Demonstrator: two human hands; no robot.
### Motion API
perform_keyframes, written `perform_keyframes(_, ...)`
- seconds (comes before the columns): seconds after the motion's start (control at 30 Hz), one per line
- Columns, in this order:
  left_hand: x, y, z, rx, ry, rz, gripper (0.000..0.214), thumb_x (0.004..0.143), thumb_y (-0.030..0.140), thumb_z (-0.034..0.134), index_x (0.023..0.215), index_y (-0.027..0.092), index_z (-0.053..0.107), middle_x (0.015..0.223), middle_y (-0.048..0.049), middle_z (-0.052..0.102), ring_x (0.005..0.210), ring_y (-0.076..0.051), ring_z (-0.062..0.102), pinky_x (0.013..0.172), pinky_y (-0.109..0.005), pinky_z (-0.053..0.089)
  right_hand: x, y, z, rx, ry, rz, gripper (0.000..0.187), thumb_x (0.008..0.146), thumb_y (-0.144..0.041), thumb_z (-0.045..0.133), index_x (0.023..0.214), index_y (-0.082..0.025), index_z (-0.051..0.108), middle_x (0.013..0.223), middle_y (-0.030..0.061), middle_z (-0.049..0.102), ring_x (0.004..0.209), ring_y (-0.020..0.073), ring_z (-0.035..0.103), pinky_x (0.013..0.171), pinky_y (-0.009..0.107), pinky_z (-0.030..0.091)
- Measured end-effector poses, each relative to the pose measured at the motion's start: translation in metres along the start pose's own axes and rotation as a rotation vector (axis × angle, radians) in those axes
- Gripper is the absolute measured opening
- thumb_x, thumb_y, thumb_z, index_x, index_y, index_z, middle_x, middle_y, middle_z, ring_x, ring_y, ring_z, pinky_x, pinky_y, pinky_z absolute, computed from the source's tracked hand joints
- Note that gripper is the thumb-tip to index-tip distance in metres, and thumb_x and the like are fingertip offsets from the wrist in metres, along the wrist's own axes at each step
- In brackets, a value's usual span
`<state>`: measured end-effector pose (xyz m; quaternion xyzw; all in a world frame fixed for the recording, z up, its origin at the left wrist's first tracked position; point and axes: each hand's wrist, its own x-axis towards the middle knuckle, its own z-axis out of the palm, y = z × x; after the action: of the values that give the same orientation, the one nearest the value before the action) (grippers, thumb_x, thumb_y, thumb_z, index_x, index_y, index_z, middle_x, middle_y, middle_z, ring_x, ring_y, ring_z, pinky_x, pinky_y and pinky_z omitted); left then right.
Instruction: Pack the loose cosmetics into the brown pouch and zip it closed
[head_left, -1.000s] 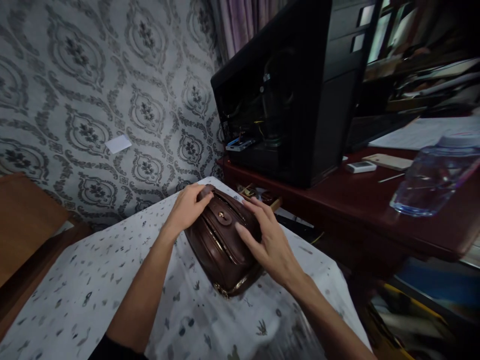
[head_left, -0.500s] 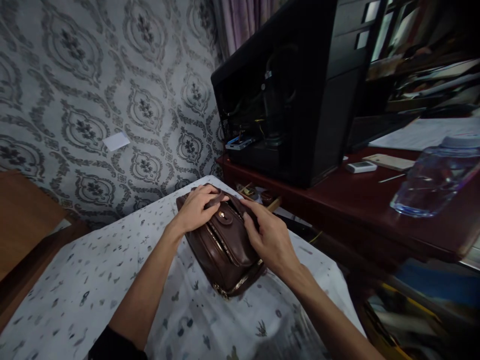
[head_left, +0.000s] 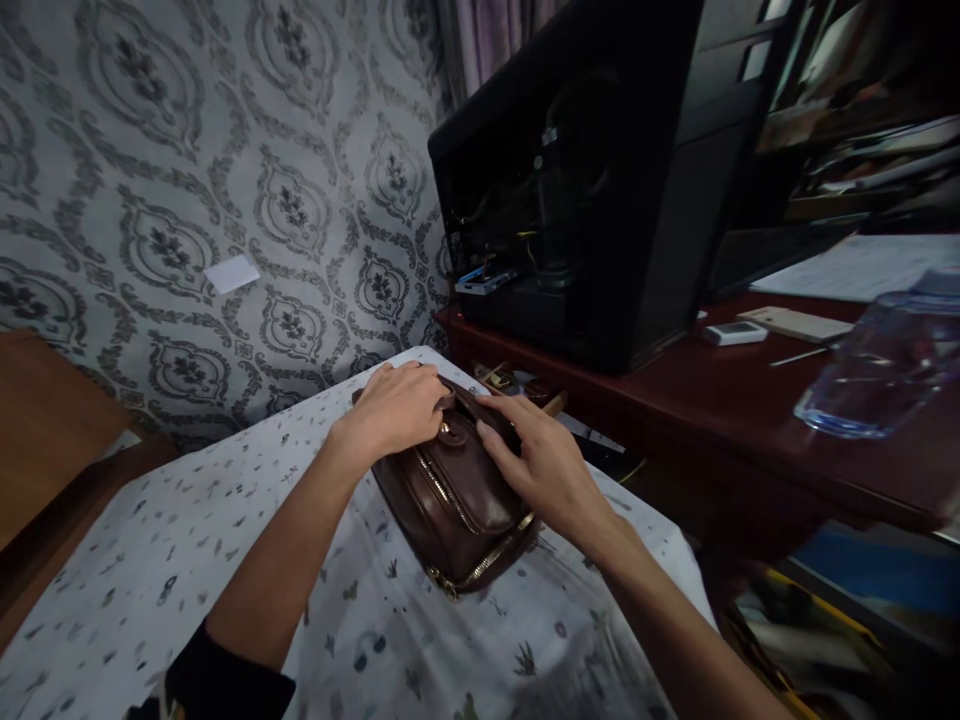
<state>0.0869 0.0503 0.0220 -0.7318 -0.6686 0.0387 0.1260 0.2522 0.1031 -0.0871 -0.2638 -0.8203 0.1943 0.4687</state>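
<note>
A brown leather bag (head_left: 465, 510) with gold zippers and a round metal clasp lies on a table covered with a white patterned cloth (head_left: 225, 560). My left hand (head_left: 394, 408) is curled over the bag's far top edge, gripping the flap by the clasp. My right hand (head_left: 544, 465) rests on the right side of the bag's top, fingers spread and pressing near the clasp. Both hands touch the bag. The part of the flap under my fingers is hidden.
A dark red desk (head_left: 750, 400) stands to the right with an open black computer case (head_left: 585, 190), a clear plastic jar (head_left: 885, 360), a small white device (head_left: 733, 333) and papers. Patterned wallpaper (head_left: 187, 200) is behind. A wooden surface (head_left: 52, 420) lies at left.
My left hand slid from the bag's far end onto the flap by the clasp. My right hand moved from the bag's side up toward the clasp.
</note>
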Motion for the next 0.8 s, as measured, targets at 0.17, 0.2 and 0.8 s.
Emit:
perform_keyframes(0.17,-0.002,-0.009,0.008,-0.090,0.034,-0.007,0.020,0.087,0.014,0.051,0.081,0.021,0.069,0.102,-0.0091,0.069,0.101,-0.027,0.065,0.084,-0.036,0.049,0.001,-0.001,0.000,0.054,0.001,-0.036,0.029,0.098,-0.030,0.048,0.118,-0.018,0.066,0.116,0.0123,0.073,0.104,0.0273,0.071,0.090,0.041,0.057)
perform_keyframes(0.2,-0.004,-0.013,0.010,-0.119,0.043,-0.001,0.022,0.087,0.013,0.049,0.084,0.022,0.069,0.102,-0.0079,0.070,0.100,-0.025,0.065,0.084,-0.034,0.050,0.001,-0.001,0.001,0.057,0.001,-0.043,0.030,0.098,-0.029,0.047,0.118,-0.017,0.066,0.116,0.0130,0.073,0.105,0.0274,0.071,0.091,0.041,0.057)
perform_keyframes(0.8,0.000,-0.014,0.009,-0.046,-0.008,0.016,0.039,0.084,0.002,0.041,0.111,0.020,0.063,0.115,-0.0099,0.063,0.111,-0.025,0.059,0.094,-0.037,0.048,-0.006,-0.003,0.006,0.082,-0.001,-0.068,0.035,0.102,-0.026,0.044,0.131,-0.020,0.063,0.121,0.0123,0.068,0.112,0.0261,0.066,0.099,0.043,0.055)
